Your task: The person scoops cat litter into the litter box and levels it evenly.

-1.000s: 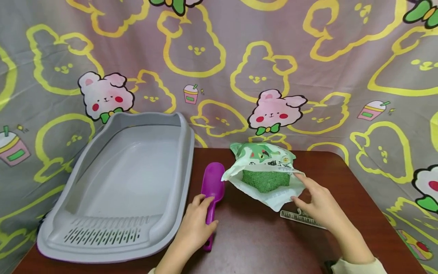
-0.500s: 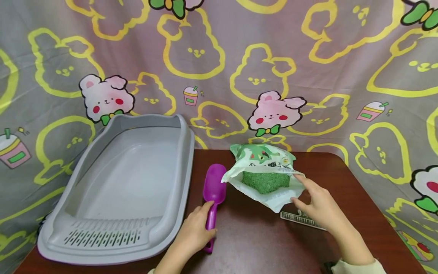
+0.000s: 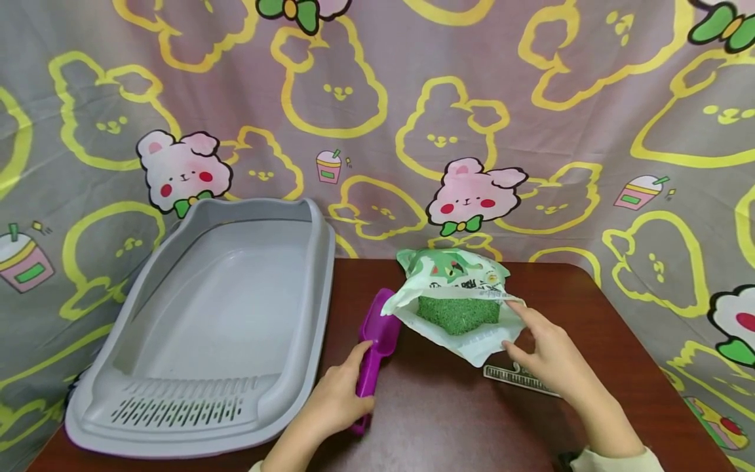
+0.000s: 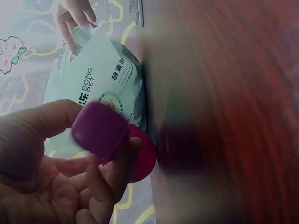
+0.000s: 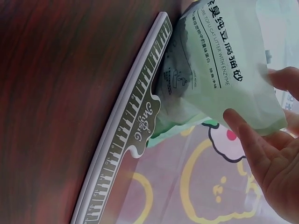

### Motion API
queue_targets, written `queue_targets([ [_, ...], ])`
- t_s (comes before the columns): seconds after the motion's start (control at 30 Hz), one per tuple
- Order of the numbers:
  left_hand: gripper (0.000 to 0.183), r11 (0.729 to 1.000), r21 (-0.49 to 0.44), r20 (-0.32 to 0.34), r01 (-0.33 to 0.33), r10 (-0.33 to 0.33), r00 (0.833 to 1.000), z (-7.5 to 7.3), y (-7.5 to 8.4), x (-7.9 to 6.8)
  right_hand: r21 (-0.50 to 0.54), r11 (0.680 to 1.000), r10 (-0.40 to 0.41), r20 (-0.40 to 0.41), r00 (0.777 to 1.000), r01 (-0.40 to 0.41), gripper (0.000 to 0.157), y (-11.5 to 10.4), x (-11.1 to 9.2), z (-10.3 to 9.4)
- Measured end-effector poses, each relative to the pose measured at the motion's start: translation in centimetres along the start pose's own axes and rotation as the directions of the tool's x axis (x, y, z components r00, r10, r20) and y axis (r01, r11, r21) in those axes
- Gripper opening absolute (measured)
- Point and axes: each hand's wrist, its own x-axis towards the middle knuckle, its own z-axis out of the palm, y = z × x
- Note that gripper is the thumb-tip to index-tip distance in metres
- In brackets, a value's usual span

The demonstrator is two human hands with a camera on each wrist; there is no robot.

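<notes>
My left hand (image 3: 339, 396) grips the handle of a purple scoop (image 3: 368, 377), its bowl pointing away and beside the left corner of the bag's mouth. In the left wrist view the scoop's handle end (image 4: 99, 129) shows between thumb and fingers. My right hand (image 3: 551, 357) holds the right edge of a pale green cat litter bag (image 3: 472, 347), with fingers on both sides of the edge. The bag lies with its mouth spread toward me, green litter pellets (image 3: 460, 314) visible inside. Printed text covers the bag's side (image 5: 219, 60) in the right wrist view.
A large grey litter box (image 3: 324, 282) with a slotted front ledge takes up the left of the brown table (image 3: 436, 419). Beside the bag, under my right hand, lies a ruler (image 5: 126, 126) with piano keys and "Music" on it. A patterned curtain (image 3: 377, 78) hangs behind.
My left hand has closed around the scoop's handle, and the bowl has swung right toward the bag's mouth. My right hand and the bag have stayed put.
</notes>
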Motion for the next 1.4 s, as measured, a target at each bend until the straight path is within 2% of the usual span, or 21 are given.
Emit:
queue_targets([
  [0.3,0.087,0.998,-0.066,0.022,-0.015,0.016,1.000,-0.2,0.3,0.2,-0.009,1.000,-0.003,-0.012,1.000,0.003,0.067,0.2,0.0,0.1],
  [0.53,0.079,0.999,-0.034,-0.006,-0.043,0.043,0.999,-0.2,0.2,0.3,-0.014,1.000,-0.027,-0.035,0.999,0.027,0.068,0.3,-0.1,0.4],
  [0.67,0.072,0.997,-0.035,-0.006,-0.063,0.063,0.998,-0.2,0.2,0.3,-0.009,1.000,-0.021,-0.030,0.999,0.021,0.068,0.3,-0.2,0.5],
  [0.87,0.065,0.996,-0.069,-0.019,-0.060,0.059,0.998,-0.3,0.5,0.2,0.001,1.000,-0.025,-0.032,0.999,0.025,0.068,0.3,-0.1,0.4],
  [1.23,0.064,0.995,-0.054,-0.087,-0.086,0.081,0.993,-1.5,1.1,-1.1,0.004,1.000,-0.011,-0.025,1.000,0.011,0.068,0.3,-0.3,0.7],
  [1.4,0.062,0.995,-0.050,-0.066,-0.082,0.078,0.995,-2.5,1.9,-1.7,-0.003,1.000,-0.014,-0.035,0.999,0.014,0.068,0.4,-0.2,0.6],
])
